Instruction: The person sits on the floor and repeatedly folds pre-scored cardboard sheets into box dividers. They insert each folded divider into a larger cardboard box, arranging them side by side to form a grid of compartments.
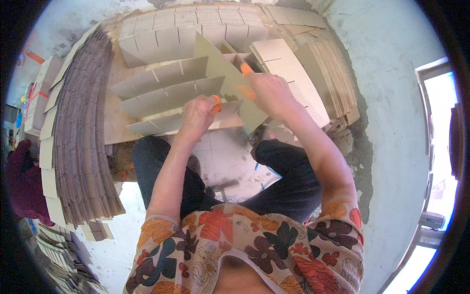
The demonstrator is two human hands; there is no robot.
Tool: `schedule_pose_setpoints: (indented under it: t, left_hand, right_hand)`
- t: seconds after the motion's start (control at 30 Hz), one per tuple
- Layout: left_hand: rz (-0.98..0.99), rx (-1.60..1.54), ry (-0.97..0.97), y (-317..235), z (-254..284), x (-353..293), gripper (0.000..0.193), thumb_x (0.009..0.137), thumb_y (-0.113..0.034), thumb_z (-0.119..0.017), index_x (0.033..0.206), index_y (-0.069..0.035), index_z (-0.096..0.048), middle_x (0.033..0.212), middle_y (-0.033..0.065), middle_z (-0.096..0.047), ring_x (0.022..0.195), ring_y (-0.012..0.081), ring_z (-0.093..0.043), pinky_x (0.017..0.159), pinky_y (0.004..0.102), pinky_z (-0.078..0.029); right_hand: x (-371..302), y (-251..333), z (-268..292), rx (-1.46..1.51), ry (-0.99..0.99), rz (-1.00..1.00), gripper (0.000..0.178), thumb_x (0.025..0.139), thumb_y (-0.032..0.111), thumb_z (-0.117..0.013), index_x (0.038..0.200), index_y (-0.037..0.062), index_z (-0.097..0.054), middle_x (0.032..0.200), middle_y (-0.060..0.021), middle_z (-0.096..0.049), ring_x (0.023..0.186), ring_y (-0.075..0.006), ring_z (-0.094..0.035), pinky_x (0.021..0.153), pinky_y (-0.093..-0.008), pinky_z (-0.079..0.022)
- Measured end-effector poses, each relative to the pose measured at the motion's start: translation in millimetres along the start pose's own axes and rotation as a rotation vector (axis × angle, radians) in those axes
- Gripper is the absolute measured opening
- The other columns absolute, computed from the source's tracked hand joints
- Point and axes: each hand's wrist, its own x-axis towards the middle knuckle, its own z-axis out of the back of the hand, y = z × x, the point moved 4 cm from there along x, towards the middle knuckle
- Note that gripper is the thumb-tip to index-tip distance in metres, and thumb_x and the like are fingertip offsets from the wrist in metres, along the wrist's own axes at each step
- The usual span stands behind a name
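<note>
Slotted cardboard divider strips stand on edge before me. My right hand (pixel 270 93), with orange covers on its thumb and a finger, grips a long slotted strip (pixel 226 73) that slants across the others. My left hand (pixel 198 116), closed and with an orange-covered fingertip, is at the nearest upright strip (pixel 161 126) and appears to pinch its top edge; its other fingertips are hidden. Two more upright strips, a middle one (pixel 171 94) and a far one (pixel 161 73), run roughly parallel behind it, slots facing up. Partly hidden behind the slanted strip are crossed divider pieces (pixel 232 53).
Stacked slotted strips (pixel 156 41) line the back of the wooden board (pixel 115 125). To the right lie a pale strip stack (pixel 291 73) and a browner cardboard stack (pixel 328 78). A tall row of cardboard (pixel 81 122) flanks my left. A wall (pixel 396 112) borders the right.
</note>
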Motion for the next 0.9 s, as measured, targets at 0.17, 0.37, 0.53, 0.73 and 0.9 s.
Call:
schedule_pose_setpoints:
  t: [0.17,0.37,0.53,0.73,0.9]
  left_hand:
    - [-0.051,0.002,0.007,1.1,-0.9,-0.4,0.009,0.072,-0.012,-0.070,0.079,-0.010,-0.065,0.069,0.0130,-0.060,0.066,0.0307,-0.060,0.059,0.0410,-0.047]
    - [-0.055,0.008,0.014,-7.8,3.4,5.5,0.010,0.072,-0.011,-0.070,0.080,-0.008,-0.065,0.071,0.0132,-0.061,0.068,0.0312,-0.061,0.059,0.0408,-0.047]
    - [-0.004,-0.025,0.023,-8.4,6.3,2.2,0.017,0.072,-0.016,-0.072,0.085,-0.008,-0.066,0.072,0.0127,-0.060,0.069,0.0312,-0.060,0.060,0.0406,-0.047]
    - [-0.024,-0.077,-0.064,-26.9,21.7,6.0,0.030,0.069,-0.023,-0.077,0.090,-0.004,-0.067,0.074,0.0115,-0.060,0.067,0.0284,-0.058,0.059,0.0381,-0.047]
    - [-0.006,0.048,-0.042,-18.5,33.3,-6.2,0.031,0.069,-0.023,-0.078,0.091,-0.003,-0.067,0.075,0.0115,-0.061,0.069,0.0282,-0.059,0.061,0.0381,-0.048]
  right_hand:
    - [-16.8,-7.2,-17.7,-0.122,0.018,0.094,0.012,0.075,0.006,-0.059,0.083,-0.0022,-0.062,0.075,-0.0204,-0.064,0.073,-0.0370,-0.065,0.063,-0.0441,-0.053]
    - [-26.6,-4.7,-68.6,-0.157,0.048,0.121,0.014,0.074,0.008,-0.060,0.087,0.0028,-0.062,0.075,-0.0163,-0.064,0.074,-0.0336,-0.066,0.063,-0.0417,-0.054]
    - [-37.1,-61.2,-21.0,-0.092,-0.212,-0.102,0.018,0.074,0.008,-0.060,0.092,0.0061,-0.061,0.094,-0.0171,-0.061,0.090,-0.0305,-0.062,0.071,-0.0406,-0.052]
    - [-82.2,-223.2,-13.0,-0.107,-0.161,-0.673,0.066,0.076,0.044,-0.071,0.124,0.0027,-0.051,0.113,-0.0202,-0.060,0.105,-0.0295,-0.058,0.080,-0.0423,-0.050]
    - [-89.5,-223.2,-14.3,0.621,-0.115,-0.860,0.047,0.071,0.030,-0.078,0.100,-0.0045,-0.064,0.089,-0.0099,-0.064,0.083,-0.0177,-0.060,0.072,-0.0339,-0.047]
